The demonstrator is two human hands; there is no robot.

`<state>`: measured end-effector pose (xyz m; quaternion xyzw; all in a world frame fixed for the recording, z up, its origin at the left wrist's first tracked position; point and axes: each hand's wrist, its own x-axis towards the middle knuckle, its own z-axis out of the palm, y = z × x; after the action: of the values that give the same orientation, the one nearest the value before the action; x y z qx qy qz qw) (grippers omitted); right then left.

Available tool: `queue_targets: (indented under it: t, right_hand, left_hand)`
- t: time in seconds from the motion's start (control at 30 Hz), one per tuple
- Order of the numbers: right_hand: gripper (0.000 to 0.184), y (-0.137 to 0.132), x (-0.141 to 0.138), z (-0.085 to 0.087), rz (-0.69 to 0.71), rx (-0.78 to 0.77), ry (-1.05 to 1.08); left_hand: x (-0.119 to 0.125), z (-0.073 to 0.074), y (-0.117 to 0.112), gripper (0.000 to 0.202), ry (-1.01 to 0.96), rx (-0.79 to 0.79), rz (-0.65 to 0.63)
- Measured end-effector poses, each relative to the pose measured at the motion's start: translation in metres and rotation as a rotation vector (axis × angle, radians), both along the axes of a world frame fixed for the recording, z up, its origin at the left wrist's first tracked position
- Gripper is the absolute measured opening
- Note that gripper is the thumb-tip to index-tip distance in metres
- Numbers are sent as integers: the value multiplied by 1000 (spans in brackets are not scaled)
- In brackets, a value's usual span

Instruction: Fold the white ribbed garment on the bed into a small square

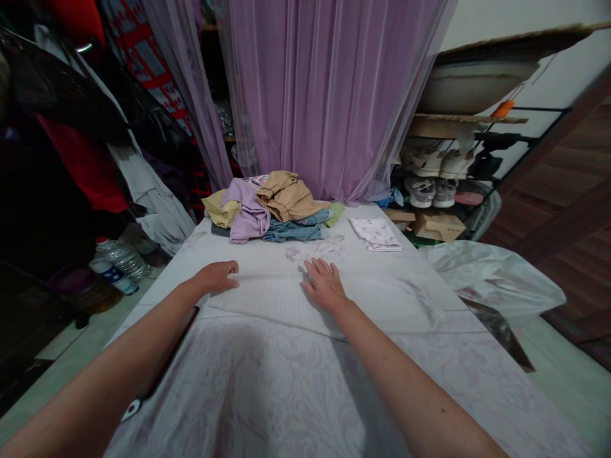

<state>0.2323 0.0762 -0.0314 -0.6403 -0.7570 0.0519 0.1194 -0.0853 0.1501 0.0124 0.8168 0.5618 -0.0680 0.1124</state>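
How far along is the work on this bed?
Done: one printed white cloth lies folded, right of the heap. In hand: the left hand and right hand rest flat on a spread white waffle-weave cloth. Left: the heap of crumpled clothes lies unfolded.

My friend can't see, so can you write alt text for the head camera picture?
The person's left hand and right hand lie flat on a white cloth spread on a bed. Just past them sit a messy clothes pile and a small folded cloth, with a purple curtain behind.
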Motion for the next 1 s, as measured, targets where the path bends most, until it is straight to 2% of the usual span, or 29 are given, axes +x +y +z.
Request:
queue_targets:
  t: [0.17,0.3,0.47,0.57,0.7,0.77,0.87,1.0]
  right_hand:
    - [56,7,5,0,7,-61,7]
    - [53,11,14,6,39,-98,3]
    - [48,19,27,14,105,-166,-34]
    - [48,23,38,18,104,-225,14]
    - [38,29,50,18,106,-264,127]
    - [36,32,53,14,94,-255,117]
    - [28,35,51,6,38,-216,61]
    - [25,32,42,-1,-49,-167,54]
  left_hand:
    - [9,3,-38,4,28,186,-34]
    - [5,1,-56,12,10,265,-118]
    - [-5,-5,-63,20,-38,216,-90]
    - [-9,-6,-63,22,-48,181,-62]
    - [-13,-5,-53,19,-48,152,27]
    - [-14,-7,-43,29,-51,135,79]
    - [-19,-15,-27,42,-86,86,115]
    - [-28,-27,-12,42,-202,64,150]
